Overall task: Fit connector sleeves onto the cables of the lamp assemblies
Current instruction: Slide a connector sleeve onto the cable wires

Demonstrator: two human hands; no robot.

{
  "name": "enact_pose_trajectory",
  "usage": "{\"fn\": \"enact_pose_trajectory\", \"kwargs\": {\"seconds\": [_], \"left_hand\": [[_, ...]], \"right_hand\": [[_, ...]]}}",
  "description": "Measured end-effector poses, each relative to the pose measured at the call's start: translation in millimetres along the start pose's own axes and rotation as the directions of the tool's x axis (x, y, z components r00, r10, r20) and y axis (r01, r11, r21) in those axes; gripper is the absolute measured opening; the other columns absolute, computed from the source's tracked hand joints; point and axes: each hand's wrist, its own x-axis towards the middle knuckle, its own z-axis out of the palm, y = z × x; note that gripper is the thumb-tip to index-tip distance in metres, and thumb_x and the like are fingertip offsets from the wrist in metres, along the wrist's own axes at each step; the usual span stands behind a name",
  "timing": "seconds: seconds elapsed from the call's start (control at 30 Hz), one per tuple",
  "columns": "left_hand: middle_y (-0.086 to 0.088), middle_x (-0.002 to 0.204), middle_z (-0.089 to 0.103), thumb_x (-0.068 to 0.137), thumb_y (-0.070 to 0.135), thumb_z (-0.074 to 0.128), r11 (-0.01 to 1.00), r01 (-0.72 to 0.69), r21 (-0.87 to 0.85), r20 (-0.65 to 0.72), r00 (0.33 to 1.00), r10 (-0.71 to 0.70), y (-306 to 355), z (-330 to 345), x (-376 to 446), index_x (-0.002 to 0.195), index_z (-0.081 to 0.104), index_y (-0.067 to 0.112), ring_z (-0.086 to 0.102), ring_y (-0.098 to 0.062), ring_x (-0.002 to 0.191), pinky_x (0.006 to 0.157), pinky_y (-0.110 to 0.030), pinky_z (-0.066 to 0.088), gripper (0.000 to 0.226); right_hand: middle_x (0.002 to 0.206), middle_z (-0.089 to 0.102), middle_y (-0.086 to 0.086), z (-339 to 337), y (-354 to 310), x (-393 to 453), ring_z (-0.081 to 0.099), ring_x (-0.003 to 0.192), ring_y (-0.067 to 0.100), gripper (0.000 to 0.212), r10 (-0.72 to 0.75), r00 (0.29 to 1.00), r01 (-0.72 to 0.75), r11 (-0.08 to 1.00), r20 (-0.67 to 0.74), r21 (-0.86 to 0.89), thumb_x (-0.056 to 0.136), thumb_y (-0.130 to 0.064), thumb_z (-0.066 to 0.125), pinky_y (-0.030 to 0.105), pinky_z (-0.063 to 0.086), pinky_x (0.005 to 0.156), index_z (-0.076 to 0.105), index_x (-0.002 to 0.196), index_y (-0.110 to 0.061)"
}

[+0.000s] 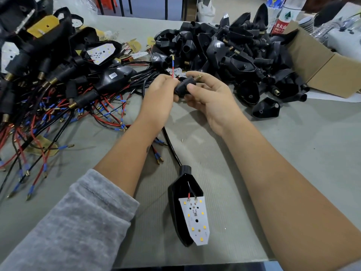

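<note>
Worktop (pixel 293 153): wired lamps heaped at left edge, empty housings (pixel 224 45) at far edge, both within reach. Lamp assembly (pixel 188 208) lies near edge, cable slack. Right hand (pixel 207 98) grips connector sleeve (pixel 184 87); left hand (pixel 160 94) pinches red wire (pixel 172 70), aiming for threading.

The connector sleeve (pixel 184 87) between the fingers looks like matt black rubbery plastic with a brass-looking threaded tip. Lamp housing (pixel 176 194) is glossy black plastic, its LED board (pixel 196 220) flat white. Table (pixel 293 133) is dull grey, finely ribbed; the sleeve (pixel 68 222) is fuzzy grey cloth.
</note>
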Motion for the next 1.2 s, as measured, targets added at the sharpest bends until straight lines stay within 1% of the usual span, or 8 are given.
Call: {"fn": "enact_pose_trajectory", "kwargs": {"seconds": [0.1, 0.2, 0.43, 0.67, 0.8, 1.0, 1.13, 1.2], "left_hand": [[0.01, 0.064, 0.05, 0.098, 0.026, 0.046, 0.997, -0.021, 0.074, -0.003, 1.0, 0.021, -4.1, 0.9, 1.5, 0.079, 0.054, 0.025, 0.04, 0.002, 0.044, 0.051, -0.022, 0.033, 0.021], [0.018, 0.048, 0.045, 0.097, 0.028, 0.048, 0.991, -0.029, 0.131, -0.011, 0.999, 0.031, -6.8, 0.1, 3.5, 0.077, 0.055, 0.029, 0.038, -0.003, 0.049, 0.054, -0.027, 0.032, 0.021], [0.015, 0.045, 0.042, 0.097, 0.02, 0.045, 0.996, -0.049, 0.08, -0.057, 0.997, 0.054, -6.3, 0.8, 5.0, 0.077, 0.052, 0.025, 0.036, -0.006, 0.048, 0.051, -0.028, 0.03, 0.022], [0.015, 0.047, 0.04, 0.096, 0.018, 0.042, 0.998, -0.036, 0.044, -0.052, 0.998, 0.039, -7.4, 0.0, 6.1, 0.076, 0.05, 0.022, 0.034, -0.005, 0.046, 0.05, -0.029, 0.029, 0.022], [0.014, 0.051, 0.039, 0.097, 0.019, 0.042, 0.998, -0.047, 0.05, -0.026, 0.998, 0.049, -9.4, -0.2, 7.3, 0.077, 0.05, 0.021, 0.032, -0.006, 0.046, 0.049, -0.027, 0.028, 0.021], [0.003, 0.068, 0.051, 0.098, 0.018, 0.043, 0.998, -0.028, 0.062, -0.032, 0.999, 0.03, -8.1, 1.3, 6.2, 0.081, 0.054, 0.021, 0.042, -0.005, 0.051, 0.049, -0.024, 0.038, 0.02], [0.002, 0.083, 0.063, 0.102, 0.017, 0.041, 0.99, -0.024, -0.136, -0.079, 0.997, 0.013, -5.0, -0.5, 8.6, 0.086, 0.059, 0.019, 0.058, -0.007, 0.074, 0.074, -0.026, 0.05, 0.025], [0.001, 0.079, 0.067, 0.105, 0.018, 0.037, 0.953, -0.046, -0.3, -0.11, 0.994, 0.014, -3.6, -4.5, 10.4, 0.087, 0.059, 0.017, 0.062, -0.008, 0.073, 0.072, -0.023, 0.05, 0.028]], "right_hand": [[0.075, 0.06, -0.001, -0.8, 0.1, 0.2, 0.058, 0.073, 0.017, 0.031, -0.003, 1.0, 0.003, 1.0, 0.005, 0.004, 0.091, 0.005, 0.057, 0.025, 0.052, 0.072, 0.063, 0.118, -0.008], [0.07, 0.057, -0.003, -0.4, 0.5, -0.4, 0.059, 0.071, 0.014, 0.033, 0.0, 1.0, 0.0, 1.0, 0.013, -0.016, 0.092, 0.005, 0.057, 0.024, 0.052, 0.071, 0.061, 0.123, -0.004], [0.091, 0.069, 0.009, 3.0, 0.1, 1.0, 0.06, 0.069, 0.014, 0.026, 0.033, 0.999, -0.033, 0.999, -0.006, -0.016, 0.101, -0.014, 0.05, 0.027, 0.05, 0.072, 0.063, 0.12, -0.003], [0.085, 0.067, 0.002, 2.6, -0.3, 1.1, 0.061, 0.072, 0.017, 0.026, 0.032, 0.998, -0.032, 0.999, -0.056, -0.005, 0.104, -0.023, 0.045, 0.028, 0.052, 0.072, 0.069, 0.109, -0.017], [0.076, 0.066, -0.002, 1.9, -1.3, 1.0, 0.062, 0.069, 0.015, 0.025, 0.04, 0.996, -0.037, 0.999, -0.076, 0.035, 0.104, -0.02, 0.044, 0.028, 0.054, 0.072, 0.068, 0.103, -0.013], [0.089, 0.067, 0.006, 2.1, -0.5, 0.7, 0.062, 0.071, 0.014, 0.018, 0.018, 0.997, -0.017, 1.0, -0.072, 0.011, 0.101, -0.011, 0.05, 0.028, 0.054, 0.075, 0.065, 0.108, -0.003], [0.086, 0.066, 0.005, 0.5, -1.8, 1.6, 0.061, 0.068, 0.014, 0.018, 0.049, 0.995, -0.047, 0.999, -0.089, 0.025, 0.101, -0.011, 0.049, 0.024, 0.054, 0.071, 0.066, 0.1, -0.007], [0.084, 0.065, 0.005, 0.5, -1.8, 1.5, 0.061, 0.067, 0.015, 0.018, 0.058, 0.994, -0.056, 0.998, -0.089, 0.025, 0.101, -0.011, 0.049, 0.024, 0.055, 0.07, 0.066, 0.096, -0.009]]}}
